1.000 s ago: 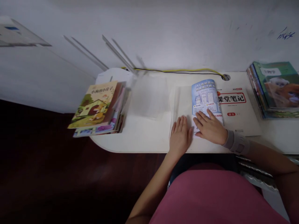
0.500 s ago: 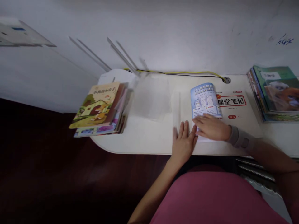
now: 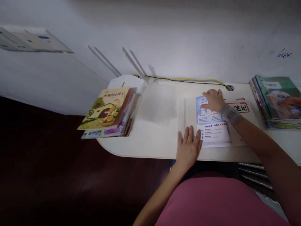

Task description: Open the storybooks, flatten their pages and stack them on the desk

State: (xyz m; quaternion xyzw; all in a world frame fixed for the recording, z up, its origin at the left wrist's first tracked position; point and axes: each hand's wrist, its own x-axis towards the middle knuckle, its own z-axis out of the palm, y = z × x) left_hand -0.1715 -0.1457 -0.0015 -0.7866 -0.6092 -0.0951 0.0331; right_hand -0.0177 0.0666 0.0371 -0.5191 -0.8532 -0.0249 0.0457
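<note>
A blue and white leaflet [image 3: 213,130] lies flat on a white book with red characters [image 3: 243,108] on the white desk [image 3: 145,141]. My right hand [image 3: 213,99], with a grey band at the wrist, rests fingers flat on the leaflet's far end. My left hand [image 3: 188,147] lies open, fingers stretched, on a clear plastic cover [image 3: 182,116] at the leaflet's near left corner.
A stack of picture books [image 3: 109,113] sits at the desk's left end, and another stack [image 3: 276,100] at the right. A clear plastic sheet [image 3: 160,102] lies between. A yellow cable [image 3: 183,80] runs along the wall to a desk hole [image 3: 229,88].
My right hand slid from the leaflet's near end up to its far end, flattening it out. The left hand stayed near the front edge. The view shifted slightly.
</note>
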